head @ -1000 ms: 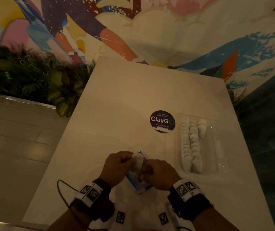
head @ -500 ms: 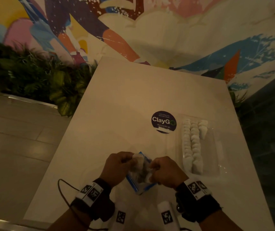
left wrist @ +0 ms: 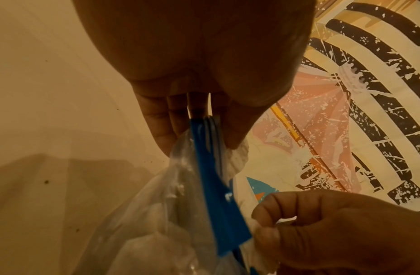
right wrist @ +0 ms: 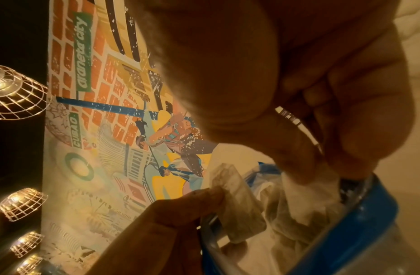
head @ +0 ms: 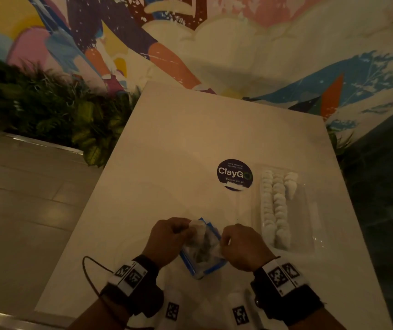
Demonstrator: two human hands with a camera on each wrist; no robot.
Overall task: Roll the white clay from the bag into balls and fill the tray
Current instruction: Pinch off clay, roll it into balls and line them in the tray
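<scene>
Clear plastic bag (head: 202, 251) sits at 6 o'clock, each rim side pinched by your left hand (head: 169, 239) and right hand (head: 243, 248). Spread the mouth wide before reaching for clay; tray (head: 309, 210) waits at 3 o'clock.

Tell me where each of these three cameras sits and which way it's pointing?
Head: worn on the head, looking forward and down at the table, tray, bag; both hands and wristbands show.
Left wrist: on the left wrist, looking along the left hand pinching the bag's blue strip.
Right wrist: on the right wrist, looking along the right hand into the bag's mouth.
Shared: both wrist views show the bag, the opposite hand, the mural.
</scene>
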